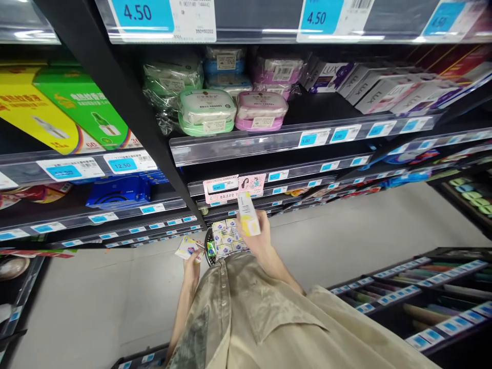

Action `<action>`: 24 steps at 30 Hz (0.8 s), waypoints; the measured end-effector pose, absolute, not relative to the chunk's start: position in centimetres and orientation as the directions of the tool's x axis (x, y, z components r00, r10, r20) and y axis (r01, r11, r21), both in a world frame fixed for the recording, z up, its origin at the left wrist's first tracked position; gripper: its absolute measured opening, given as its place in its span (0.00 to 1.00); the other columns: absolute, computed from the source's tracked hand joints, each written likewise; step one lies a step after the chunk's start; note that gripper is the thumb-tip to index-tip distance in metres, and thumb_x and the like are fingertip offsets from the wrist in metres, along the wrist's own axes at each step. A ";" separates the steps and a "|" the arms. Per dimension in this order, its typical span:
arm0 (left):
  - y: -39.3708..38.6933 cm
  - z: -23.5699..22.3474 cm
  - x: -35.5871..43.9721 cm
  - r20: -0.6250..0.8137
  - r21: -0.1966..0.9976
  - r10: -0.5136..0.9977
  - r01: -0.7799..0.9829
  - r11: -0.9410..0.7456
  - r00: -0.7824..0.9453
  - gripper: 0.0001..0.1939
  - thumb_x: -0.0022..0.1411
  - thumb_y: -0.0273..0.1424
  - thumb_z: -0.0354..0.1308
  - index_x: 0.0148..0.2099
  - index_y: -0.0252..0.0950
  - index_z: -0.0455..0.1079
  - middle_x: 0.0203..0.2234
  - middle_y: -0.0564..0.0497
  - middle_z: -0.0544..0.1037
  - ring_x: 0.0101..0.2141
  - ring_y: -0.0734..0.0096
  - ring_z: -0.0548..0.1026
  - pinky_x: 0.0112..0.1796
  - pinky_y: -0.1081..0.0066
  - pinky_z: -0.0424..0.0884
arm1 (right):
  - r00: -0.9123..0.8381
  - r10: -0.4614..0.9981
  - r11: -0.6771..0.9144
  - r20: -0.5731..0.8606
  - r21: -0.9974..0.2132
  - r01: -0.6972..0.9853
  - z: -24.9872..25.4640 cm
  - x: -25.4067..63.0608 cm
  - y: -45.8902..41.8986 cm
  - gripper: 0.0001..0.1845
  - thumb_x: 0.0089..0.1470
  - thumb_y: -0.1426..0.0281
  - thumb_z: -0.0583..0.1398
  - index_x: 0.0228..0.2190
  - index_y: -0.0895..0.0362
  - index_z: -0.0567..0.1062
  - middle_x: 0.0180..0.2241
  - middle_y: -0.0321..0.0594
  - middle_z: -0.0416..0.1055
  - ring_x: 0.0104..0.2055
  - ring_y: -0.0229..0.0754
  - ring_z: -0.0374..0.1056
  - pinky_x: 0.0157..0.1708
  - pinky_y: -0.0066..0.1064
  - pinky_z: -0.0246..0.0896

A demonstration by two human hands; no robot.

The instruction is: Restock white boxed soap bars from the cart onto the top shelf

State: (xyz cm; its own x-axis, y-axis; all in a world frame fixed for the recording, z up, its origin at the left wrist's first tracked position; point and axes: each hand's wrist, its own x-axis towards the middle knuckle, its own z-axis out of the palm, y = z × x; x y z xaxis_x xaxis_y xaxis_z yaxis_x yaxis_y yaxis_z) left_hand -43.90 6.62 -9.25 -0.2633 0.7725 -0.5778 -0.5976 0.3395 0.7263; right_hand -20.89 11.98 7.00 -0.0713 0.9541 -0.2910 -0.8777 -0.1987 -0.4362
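I look down between store shelves at my own hands. My right hand is closed around a white and yellow box, held upright in front of the lower shelves. My left hand is closed on a small yellow and white packet, low and to the left. Between the hands sits a dark basket filled with several small boxes printed in white and blue.
Shelves ahead carry green and pink soap cases, LUX soap boxes and blue price tags. A green and yellow carton stands at left. Another shelf unit lies to the lower right. Grey floor runs along the aisle.
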 end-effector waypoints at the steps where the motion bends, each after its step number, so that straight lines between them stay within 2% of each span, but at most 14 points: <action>1: 6.6 -9.2 -43.9 -0.578 0.726 0.773 -0.597 0.341 -0.262 0.31 0.39 0.33 0.78 0.46 0.41 0.71 0.42 0.47 0.83 0.52 0.51 0.78 0.56 0.56 0.70 | -0.157 0.950 -0.248 -0.269 -0.350 -0.903 6.9 -20.5 11.8 0.06 0.59 0.66 0.64 0.34 0.55 0.74 0.27 0.32 0.75 0.20 0.32 0.64 0.16 0.21 0.61; 3: 6.4 -9.2 -44.0 -0.579 0.727 0.772 -0.595 0.344 -0.261 0.30 0.39 0.33 0.78 0.44 0.41 0.71 0.42 0.47 0.83 0.54 0.51 0.77 0.57 0.56 0.69 | -0.261 0.948 -0.292 -0.180 -0.176 -0.940 6.7 -19.9 11.4 0.05 0.63 0.74 0.61 0.33 0.56 0.73 0.26 0.29 0.72 0.17 0.28 0.57 0.13 0.17 0.54; 5: 6.3 -9.2 -44.1 -0.581 0.728 0.770 -0.591 0.348 -0.262 0.29 0.39 0.33 0.78 0.43 0.41 0.71 0.42 0.48 0.83 0.55 0.51 0.77 0.58 0.56 0.69 | -0.270 0.961 -0.272 -0.063 -0.036 -0.961 6.4 -19.6 11.1 0.08 0.65 0.79 0.57 0.36 0.57 0.73 0.28 0.27 0.73 0.16 0.25 0.57 0.14 0.14 0.54; 8: 6.2 -9.3 -44.1 -0.584 0.729 0.768 -0.584 0.356 -0.261 0.28 0.39 0.33 0.78 0.42 0.42 0.70 0.42 0.48 0.83 0.57 0.50 0.76 0.59 0.56 0.69 | -0.245 0.966 -0.252 0.079 0.086 -0.964 6.2 -19.4 10.8 0.12 0.66 0.80 0.55 0.46 0.58 0.74 0.31 0.28 0.76 0.18 0.23 0.63 0.16 0.11 0.56; 10: 6.1 -9.3 -44.0 -0.584 0.730 0.771 -0.580 0.361 -0.255 0.28 0.39 0.32 0.77 0.43 0.42 0.70 0.42 0.49 0.83 0.57 0.49 0.77 0.59 0.56 0.69 | -0.253 0.960 -0.268 0.118 0.137 -0.954 6.0 -19.4 10.5 0.13 0.67 0.80 0.54 0.48 0.59 0.74 0.32 0.29 0.77 0.19 0.22 0.65 0.17 0.10 0.56; 16: 5.9 -9.3 -43.9 -0.590 0.731 0.771 -0.563 0.385 -0.239 0.27 0.40 0.32 0.76 0.43 0.42 0.69 0.44 0.47 0.83 0.57 0.47 0.77 0.57 0.54 0.72 | -0.285 0.955 -0.297 0.086 0.212 -0.931 5.8 -19.5 9.9 0.12 0.67 0.80 0.55 0.46 0.60 0.75 0.32 0.29 0.76 0.19 0.20 0.64 0.15 0.07 0.52; 22: 5.9 -9.5 -44.1 -0.591 0.735 0.768 -0.557 0.388 -0.245 0.27 0.40 0.31 0.76 0.43 0.43 0.69 0.44 0.48 0.83 0.59 0.49 0.76 0.60 0.55 0.71 | -0.289 0.955 -0.296 0.066 0.153 -0.943 5.7 -19.7 9.7 0.08 0.65 0.79 0.58 0.43 0.60 0.76 0.30 0.28 0.76 0.17 0.21 0.61 0.14 0.08 0.53; 24: 5.9 -9.5 -44.1 -0.593 0.733 0.766 -0.559 0.387 -0.249 0.27 0.40 0.31 0.76 0.43 0.43 0.69 0.44 0.48 0.82 0.59 0.49 0.76 0.60 0.54 0.71 | -0.322 0.945 -0.328 0.062 0.169 -0.930 5.7 -19.8 9.7 0.09 0.65 0.80 0.57 0.42 0.60 0.76 0.29 0.28 0.75 0.17 0.20 0.61 0.13 0.06 0.51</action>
